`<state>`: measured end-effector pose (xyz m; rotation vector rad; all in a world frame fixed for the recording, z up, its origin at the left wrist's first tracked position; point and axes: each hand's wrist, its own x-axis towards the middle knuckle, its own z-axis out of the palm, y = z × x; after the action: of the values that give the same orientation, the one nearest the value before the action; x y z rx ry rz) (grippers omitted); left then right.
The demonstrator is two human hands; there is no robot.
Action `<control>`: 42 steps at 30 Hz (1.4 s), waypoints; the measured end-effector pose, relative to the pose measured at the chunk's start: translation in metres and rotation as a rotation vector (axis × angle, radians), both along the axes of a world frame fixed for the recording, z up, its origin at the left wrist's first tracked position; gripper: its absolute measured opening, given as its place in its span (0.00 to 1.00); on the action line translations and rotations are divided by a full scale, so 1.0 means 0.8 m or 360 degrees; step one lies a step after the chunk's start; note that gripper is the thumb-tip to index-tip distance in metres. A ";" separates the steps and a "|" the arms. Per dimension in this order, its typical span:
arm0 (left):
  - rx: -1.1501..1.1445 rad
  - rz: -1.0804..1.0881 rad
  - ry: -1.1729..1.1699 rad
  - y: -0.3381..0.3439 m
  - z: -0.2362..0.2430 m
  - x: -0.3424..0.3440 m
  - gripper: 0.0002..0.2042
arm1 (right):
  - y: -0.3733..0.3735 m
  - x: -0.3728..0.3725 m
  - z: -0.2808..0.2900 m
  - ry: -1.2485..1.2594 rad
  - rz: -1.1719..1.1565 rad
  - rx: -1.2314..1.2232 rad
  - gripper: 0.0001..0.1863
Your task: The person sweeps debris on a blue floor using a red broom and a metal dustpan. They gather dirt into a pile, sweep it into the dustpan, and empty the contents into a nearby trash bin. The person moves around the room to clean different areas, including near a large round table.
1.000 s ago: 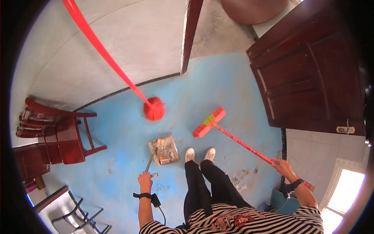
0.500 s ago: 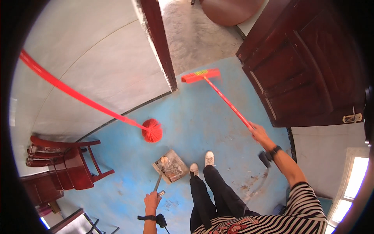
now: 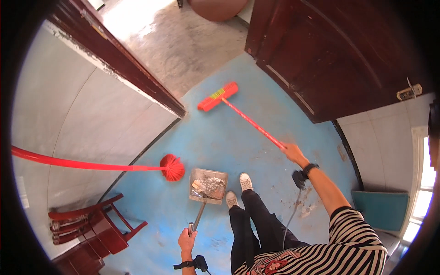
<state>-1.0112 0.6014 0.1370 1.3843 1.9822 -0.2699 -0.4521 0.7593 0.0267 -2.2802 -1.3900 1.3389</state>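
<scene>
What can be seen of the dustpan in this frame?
The dustpan is a square grey metal tray with low walls, resting flat on the blue floor just left of the person's white shoes. It holds dust and scraps. A long metal handle slants down from its rear edge to the left hand, which grips the handle's upper end. A red mop head lies close beside it.
</scene>
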 end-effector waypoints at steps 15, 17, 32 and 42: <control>-0.0106 0.0638 -0.0673 0.018 -0.016 -0.020 0.14 | -0.494 0.013 0.252 -0.0342 -0.0585 -0.0893 0.24; -0.0109 0.0670 -0.0715 0.016 -0.024 -0.018 0.14 | -0.511 0.020 0.274 -0.0503 -0.0446 -0.0763 0.24; -0.0115 0.0907 -0.0570 -0.048 -0.081 -0.051 0.14 | -0.180 -0.054 0.155 0.0000 -0.0425 -0.0242 0.24; -0.0120 0.1089 -0.0680 -0.104 -0.091 -0.058 0.13 | 0.068 -0.166 0.023 -0.0229 -0.0014 0.0160 0.23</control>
<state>-1.0577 0.5181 0.0645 0.5843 1.9174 0.2449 -0.5849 0.8140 0.0452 -2.3530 -1.4524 1.0952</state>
